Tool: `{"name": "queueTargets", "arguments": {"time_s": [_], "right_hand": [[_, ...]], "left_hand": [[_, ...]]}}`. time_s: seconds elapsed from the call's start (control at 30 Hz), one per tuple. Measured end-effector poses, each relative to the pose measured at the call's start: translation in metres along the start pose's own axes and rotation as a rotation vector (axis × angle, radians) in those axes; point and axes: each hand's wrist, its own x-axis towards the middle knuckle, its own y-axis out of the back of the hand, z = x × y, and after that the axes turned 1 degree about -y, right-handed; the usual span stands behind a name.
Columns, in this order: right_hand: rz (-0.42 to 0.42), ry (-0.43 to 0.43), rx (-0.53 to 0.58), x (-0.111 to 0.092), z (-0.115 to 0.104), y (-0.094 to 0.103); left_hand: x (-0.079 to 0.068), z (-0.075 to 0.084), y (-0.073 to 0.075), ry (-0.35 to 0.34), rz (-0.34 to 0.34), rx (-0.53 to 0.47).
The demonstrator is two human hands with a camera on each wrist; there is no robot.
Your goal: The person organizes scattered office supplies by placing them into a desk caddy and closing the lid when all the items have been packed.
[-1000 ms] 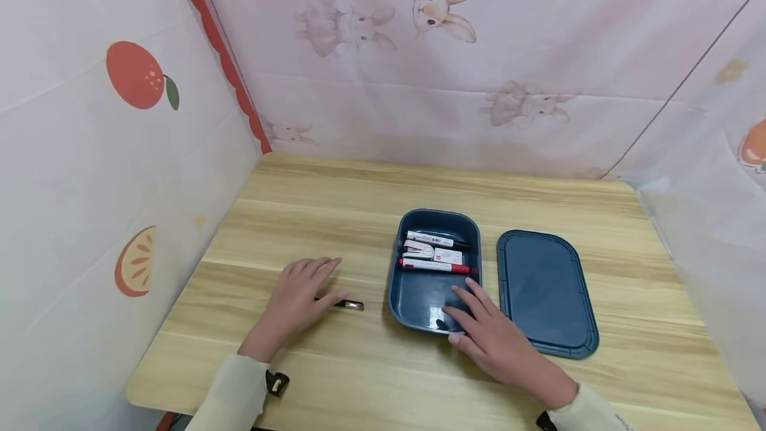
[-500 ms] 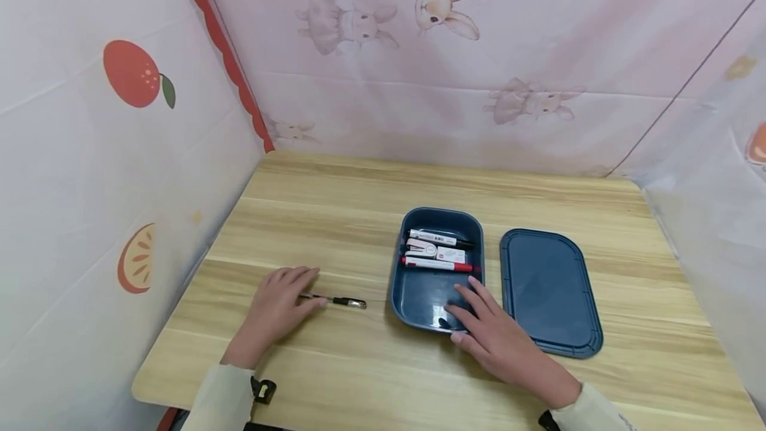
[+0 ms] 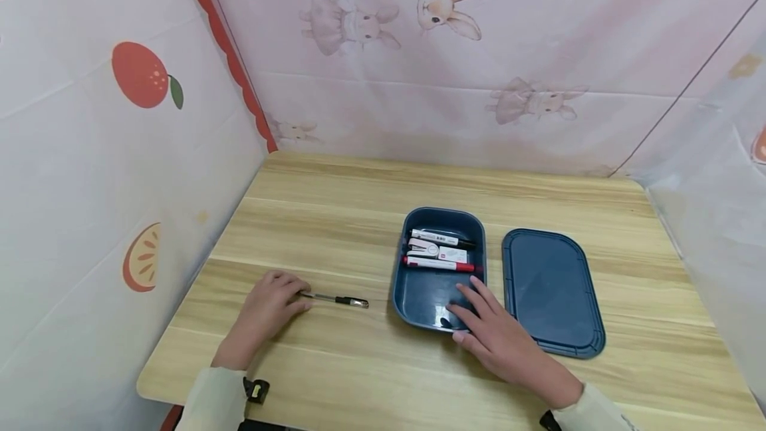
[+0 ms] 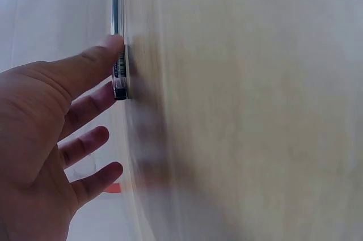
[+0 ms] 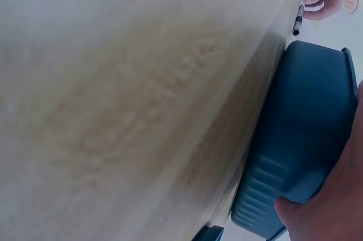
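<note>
A clear-barrelled pen with a black cap (image 3: 352,301) lies on the table left of the box. My left hand (image 3: 269,304) pinches its rear end between thumb and index finger; in the left wrist view the thumb crosses the pen's barrel (image 4: 117,11) while the other fingers spread apart. On the near right corner of the blue plastic box (image 3: 415,301), my right hand (image 3: 509,344) holds the rim, fingers reaching inside. The right wrist view has that thumb (image 5: 288,210) against the outer wall of the box (image 5: 309,105).
Inside the box lie a white marker with a black cap (image 3: 439,239), a small pink-and-white stapler (image 3: 422,249), a white eraser-like block (image 3: 453,255) and a red-capped marker (image 3: 439,264). The blue lid (image 3: 552,288) lies right of the box. Printed curtains (image 3: 371,85) surround the wooden table (image 3: 335,185).
My left hand has drawn back left along the pen to its rear end, uncovering more of the barrel. My right hand and the box stay in place.
</note>
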Motion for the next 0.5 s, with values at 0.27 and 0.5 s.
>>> {"name": "queueTargets", "arguments": {"time_s": [0.27, 0.5], "right_hand": [[-0.016, -0.013, 0.004, -0.0005, 0.0014, -0.0008], [-0.011, -0.010, 0.002, -0.0003, 0.0008, -0.0011]], "left_hand": [[0.0018, -0.0002, -0.0041, 0.007, -0.008, -0.036], [0.0038, 0.0003, -0.0007, 0.027, -0.026, -0.076]]}}
